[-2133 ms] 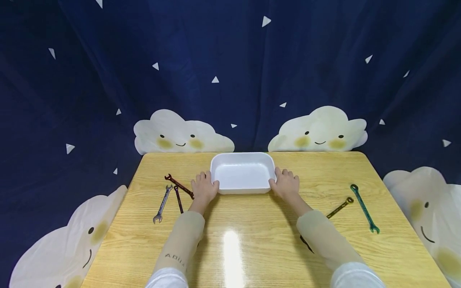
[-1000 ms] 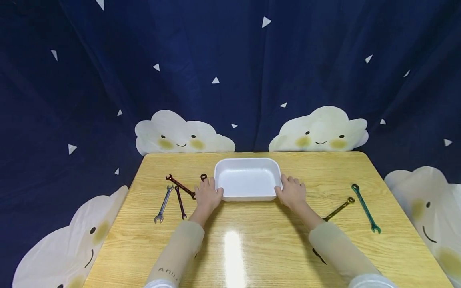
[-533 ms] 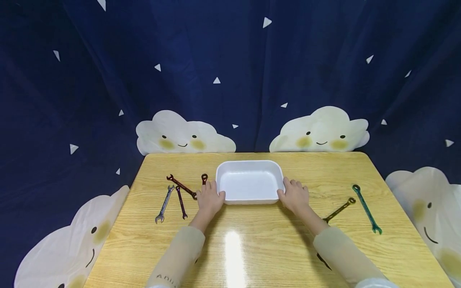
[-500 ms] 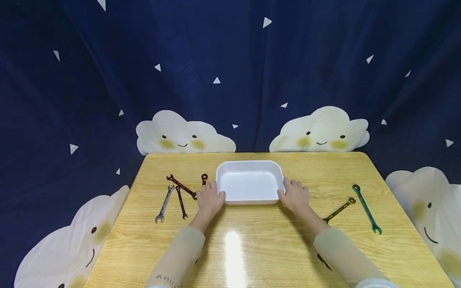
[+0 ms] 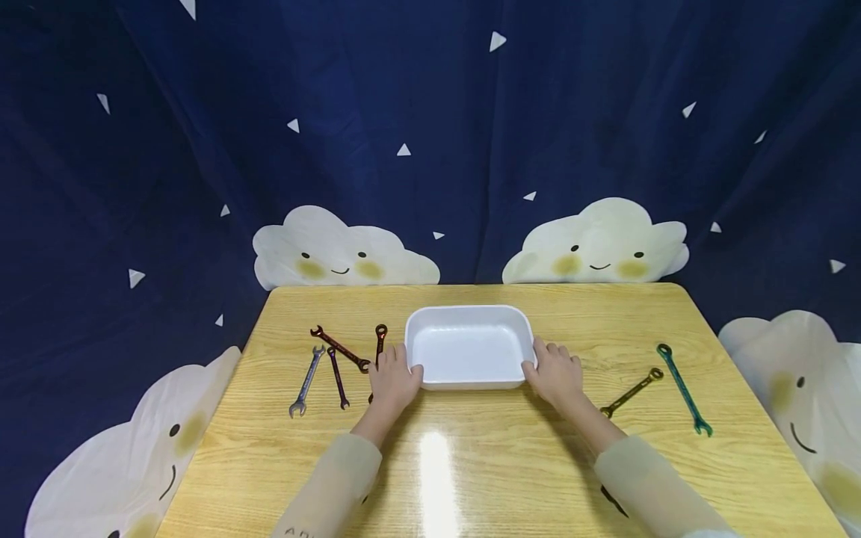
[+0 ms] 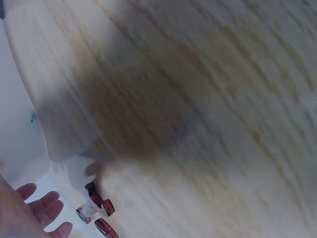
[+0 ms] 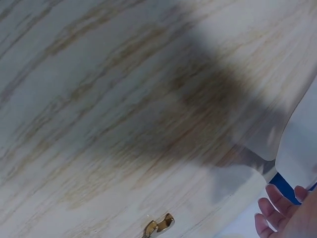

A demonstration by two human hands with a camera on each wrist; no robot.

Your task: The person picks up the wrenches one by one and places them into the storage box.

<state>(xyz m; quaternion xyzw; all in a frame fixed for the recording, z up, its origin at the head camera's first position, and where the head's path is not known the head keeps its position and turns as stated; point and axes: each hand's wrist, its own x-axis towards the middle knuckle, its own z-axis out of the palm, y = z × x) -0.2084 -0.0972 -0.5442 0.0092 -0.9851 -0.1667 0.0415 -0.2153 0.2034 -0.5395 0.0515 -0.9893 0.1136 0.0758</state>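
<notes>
While white tray (image 5: 471,355) lies between left hand (image 5: 393,382) and right hand (image 5: 555,379), long axis left-to-right across worktop (image 5: 498,463), both hands grip its ends, thumbs at near corners, neither nearer.

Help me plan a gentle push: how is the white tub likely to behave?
The white tub is probably stiff, as it shows no sagging. It is likely light, being empty and thin-rimmed. Its low, wide shape suggests sliding rather than tipping.
</notes>
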